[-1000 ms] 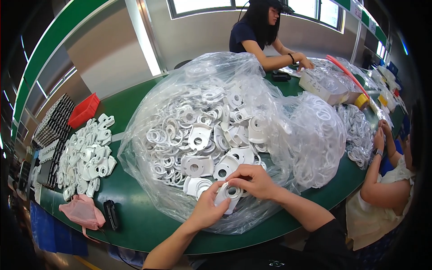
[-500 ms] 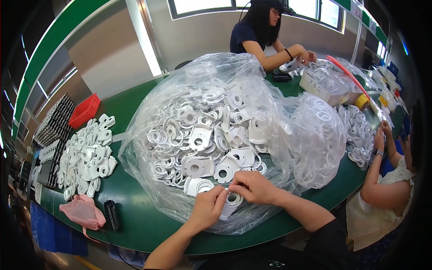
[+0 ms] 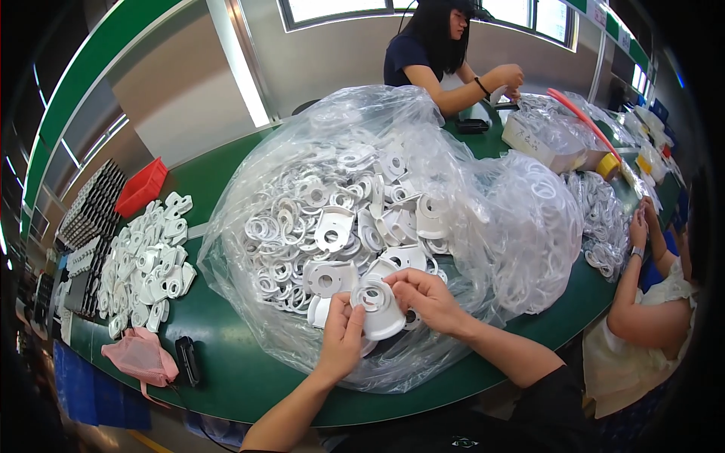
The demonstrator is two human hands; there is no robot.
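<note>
Between my two hands is a white plastic part point(image 3: 384, 325) with a round ringed opening at its top and a wide rounded lower end. My left hand point(image 3: 343, 341) pinches its left edge, thumb in front. Fingers of my right hand point(image 3: 429, 299) are closed on its upper right edge. Below and behind the hands spreads a large clear plastic bag point(image 3: 249, 177), opened wide. Within it lies a heap of similar white plastic parts point(image 3: 332, 228) and loose white rings point(image 3: 264, 228).
At the left on the green table point(image 3: 226, 355) lie more white parts point(image 3: 147, 257), a red bin point(image 3: 143, 185), a pink pouch point(image 3: 141, 355) and a black device point(image 3: 187, 361). A bag of rings point(image 3: 532, 241) stands right. Co-workers sit across point(image 3: 427, 57) and at right point(image 3: 653, 317).
The white part has come up and turned toward me, its face now showing between my hands. My right hand has risen a little. The co-worker across has lifted their hands.
</note>
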